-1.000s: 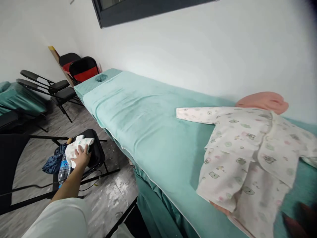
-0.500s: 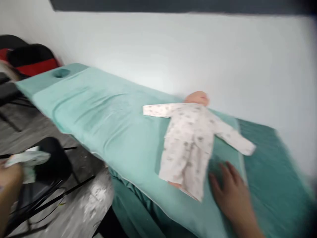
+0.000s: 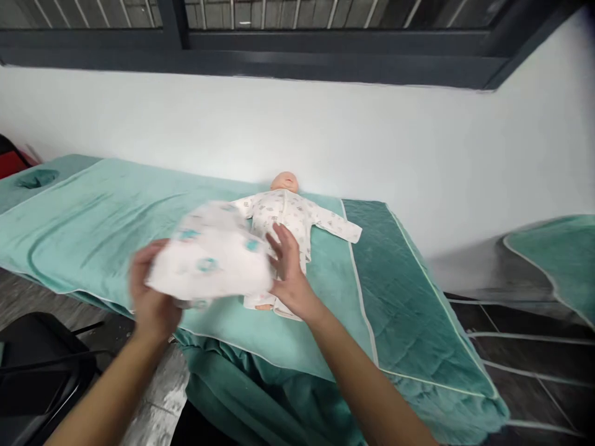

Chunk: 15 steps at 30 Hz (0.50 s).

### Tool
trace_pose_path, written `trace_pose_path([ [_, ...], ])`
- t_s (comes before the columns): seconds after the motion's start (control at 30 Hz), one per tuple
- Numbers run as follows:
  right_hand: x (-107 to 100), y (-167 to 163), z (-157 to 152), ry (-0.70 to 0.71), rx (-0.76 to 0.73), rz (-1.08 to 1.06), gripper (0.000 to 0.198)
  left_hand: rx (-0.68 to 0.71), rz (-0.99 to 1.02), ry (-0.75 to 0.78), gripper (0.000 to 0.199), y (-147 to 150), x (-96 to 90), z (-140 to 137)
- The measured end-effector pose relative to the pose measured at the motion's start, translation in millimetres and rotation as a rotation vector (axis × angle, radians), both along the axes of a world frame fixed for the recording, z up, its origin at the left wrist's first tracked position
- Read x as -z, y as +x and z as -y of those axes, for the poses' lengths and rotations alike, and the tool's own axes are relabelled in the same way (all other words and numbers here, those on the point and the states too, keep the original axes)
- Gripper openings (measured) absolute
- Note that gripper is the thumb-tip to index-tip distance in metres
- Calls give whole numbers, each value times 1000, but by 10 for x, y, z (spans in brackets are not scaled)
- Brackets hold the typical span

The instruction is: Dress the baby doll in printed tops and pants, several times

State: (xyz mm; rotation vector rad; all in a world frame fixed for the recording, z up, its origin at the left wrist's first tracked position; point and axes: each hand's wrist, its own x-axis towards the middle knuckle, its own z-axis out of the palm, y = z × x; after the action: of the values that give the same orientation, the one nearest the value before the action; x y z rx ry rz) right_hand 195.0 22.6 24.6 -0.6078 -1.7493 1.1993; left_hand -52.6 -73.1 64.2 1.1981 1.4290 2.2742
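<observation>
A white folded cloth with teal prints, blurred by motion, is held up over the bed. My left hand grips its left side, fingers wrapped behind it. At the cloth's right edge is my right hand, fingers spread apart; whether the thumb touches the fabric is unclear. Behind them a baby doll lies on its back, head toward the wall. It wears a white patterned outfit with the sleeves stretched out sideways. The cloth and my right hand hide part of its body and one sleeve.
The bed has a light green cover and a darker quilted end on the right. A black chair stands at lower left. Beyond the bed are a white wall and a barred window. Another green cover hangs at right.
My left hand has brought the cloth from beside the chair to above the bed. My right hand has left the bed surface and come to the cloth's edge. The view has turned right.
</observation>
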Motion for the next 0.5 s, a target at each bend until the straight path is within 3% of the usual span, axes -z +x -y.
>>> trace_pose_path([
  [0.07,26,-9,-18,-105,-58,-88,96,206,50,-34,31,537,44,-279],
  [0.17,40,29,-76,-232,4,-230,70,300,-10,-153,35,1171,134,-679],
  [0.23,-21,83,-140,-268,96,-327,55,338,-64,-222,38,1419,163,-871],
  [0.33,-224,335,-295,-222,180,-388,40,510,-130,-297,48,1555,138,-1015],
  [0.4,-396,696,-426,-142,224,-375,37,619,-199,-315,51,1513,114,-1053],
  [0.5,-570,1462,-612,59,467,-167,34,534,-371,-321,42,1294,165,-1120],
])
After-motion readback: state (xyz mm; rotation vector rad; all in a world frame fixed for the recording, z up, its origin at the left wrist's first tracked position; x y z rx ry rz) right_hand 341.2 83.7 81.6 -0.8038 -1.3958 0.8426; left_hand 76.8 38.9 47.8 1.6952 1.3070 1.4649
